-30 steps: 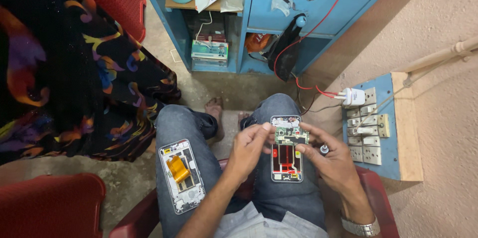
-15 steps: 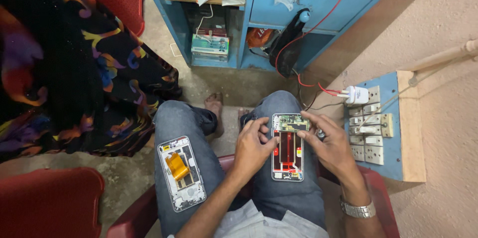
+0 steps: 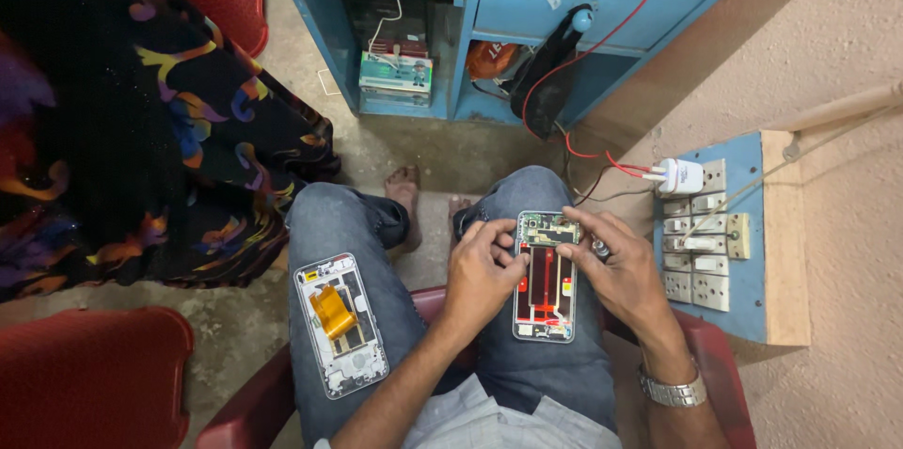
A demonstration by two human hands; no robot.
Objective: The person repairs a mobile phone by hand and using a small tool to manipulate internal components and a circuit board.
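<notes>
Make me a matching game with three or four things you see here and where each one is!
Things:
1. opened phone
2. phone back cover
3. white plug adapter
4. wristwatch

Places:
A. on the switchboard
B. lying on the left thigh
C. on the right wrist
D. held between both hands on the right thigh

Pairs: 1-D, 2-B, 3-A, 4-C

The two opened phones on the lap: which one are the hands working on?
The opened phone with red inside, on the right thigh; left hand and right hand touch it. The opened phone with the orange strip lies untouched.
</notes>
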